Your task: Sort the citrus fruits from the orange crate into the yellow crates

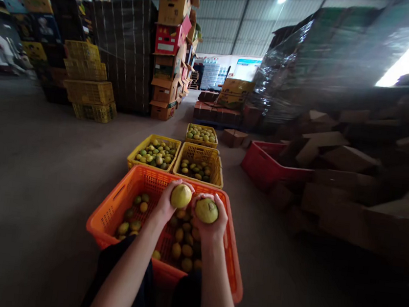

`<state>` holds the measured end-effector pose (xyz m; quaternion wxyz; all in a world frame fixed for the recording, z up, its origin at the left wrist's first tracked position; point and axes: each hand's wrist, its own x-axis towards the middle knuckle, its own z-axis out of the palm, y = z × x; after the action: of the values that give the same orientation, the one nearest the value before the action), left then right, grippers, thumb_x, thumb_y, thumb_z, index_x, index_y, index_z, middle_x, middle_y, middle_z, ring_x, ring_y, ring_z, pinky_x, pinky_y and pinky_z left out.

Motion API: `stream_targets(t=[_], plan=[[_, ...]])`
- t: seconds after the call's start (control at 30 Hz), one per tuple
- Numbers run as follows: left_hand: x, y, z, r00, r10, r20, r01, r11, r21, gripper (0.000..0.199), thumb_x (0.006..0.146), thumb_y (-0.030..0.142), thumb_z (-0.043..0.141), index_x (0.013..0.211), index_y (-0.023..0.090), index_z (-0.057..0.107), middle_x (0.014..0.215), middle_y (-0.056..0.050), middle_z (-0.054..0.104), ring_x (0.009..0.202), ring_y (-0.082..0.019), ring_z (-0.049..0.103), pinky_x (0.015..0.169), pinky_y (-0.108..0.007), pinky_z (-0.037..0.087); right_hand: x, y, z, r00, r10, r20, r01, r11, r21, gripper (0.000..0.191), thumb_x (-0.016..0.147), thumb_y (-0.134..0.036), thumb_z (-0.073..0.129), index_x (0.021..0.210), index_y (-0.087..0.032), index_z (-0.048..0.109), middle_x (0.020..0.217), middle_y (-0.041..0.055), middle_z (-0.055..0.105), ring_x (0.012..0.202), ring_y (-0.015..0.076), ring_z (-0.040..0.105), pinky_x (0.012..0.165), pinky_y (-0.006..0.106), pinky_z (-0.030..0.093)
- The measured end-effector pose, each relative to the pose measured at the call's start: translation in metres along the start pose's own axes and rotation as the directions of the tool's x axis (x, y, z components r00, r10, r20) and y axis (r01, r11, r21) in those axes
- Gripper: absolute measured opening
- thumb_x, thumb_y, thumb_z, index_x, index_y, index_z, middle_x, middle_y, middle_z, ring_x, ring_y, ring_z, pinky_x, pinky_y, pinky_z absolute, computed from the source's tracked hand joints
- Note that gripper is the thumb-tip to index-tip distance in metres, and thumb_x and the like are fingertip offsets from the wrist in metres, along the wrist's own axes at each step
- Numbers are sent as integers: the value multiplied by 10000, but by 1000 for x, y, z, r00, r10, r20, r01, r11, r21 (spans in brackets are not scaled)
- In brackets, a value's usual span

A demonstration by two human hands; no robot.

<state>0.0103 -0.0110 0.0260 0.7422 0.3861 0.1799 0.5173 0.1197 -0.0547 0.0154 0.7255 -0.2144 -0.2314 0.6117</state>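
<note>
My left hand [168,199] is wrapped round a yellow lemon [181,196], its pointed end facing me. Just to the right, my right hand [217,224] holds a greener lemon [207,210] with a brownish mark near its top. Both hands are raised over a large orange crate [110,202] that stands before my knees. Loose green and yellow lemons [188,239] lie on the crate's bottom, several at the left and more beneath my hands. My forearms hide part of them.
Beyond the orange crate stand three yellow crates of lemons: a left one [132,159], a right one [218,172] and a farther one [201,143]. A red crate [261,172] and heaped cardboard [337,188] lie at right. Stacked boxes [168,38] rise behind.
</note>
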Motion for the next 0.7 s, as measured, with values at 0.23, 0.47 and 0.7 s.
stream_targets(t=[0.23, 0.47, 0.7], plan=[[9, -1, 8, 1000, -10, -11, 7, 950, -313, 397, 727, 523, 544, 854, 156, 626, 744, -16, 623, 447, -96, 540, 362, -201, 409, 3, 9, 0, 995, 51, -89, -35, 985, 169, 325, 698, -490, 564, 734, -175, 635, 673, -2, 646, 559, 127, 591, 428, 208, 437], [29, -10, -2, 944, -21, -329, -130, 893, -430, 256, 816, 355, 532, 933, 132, 573, 916, -56, 637, 922, -164, 612, 743, -218, 513, 17, 14, 0, 940, 110, -324, -67, 988, 140, 205, 650, -348, 668, 753, -178, 618, 647, -29, 661, 528, 121, 598, 436, 218, 466], [28, -33, -3, 912, 248, -328, -154, 945, 288, 484, 690, 479, 634, 1053, 205, 466, 1026, -63, 602, 980, -168, 566, 835, -273, 443, 27, 31, -1, 905, 43, -424, 38, 983, 181, 177, 660, -329, 663, 764, -195, 609, 643, -59, 654, 545, 95, 595, 480, 189, 486]])
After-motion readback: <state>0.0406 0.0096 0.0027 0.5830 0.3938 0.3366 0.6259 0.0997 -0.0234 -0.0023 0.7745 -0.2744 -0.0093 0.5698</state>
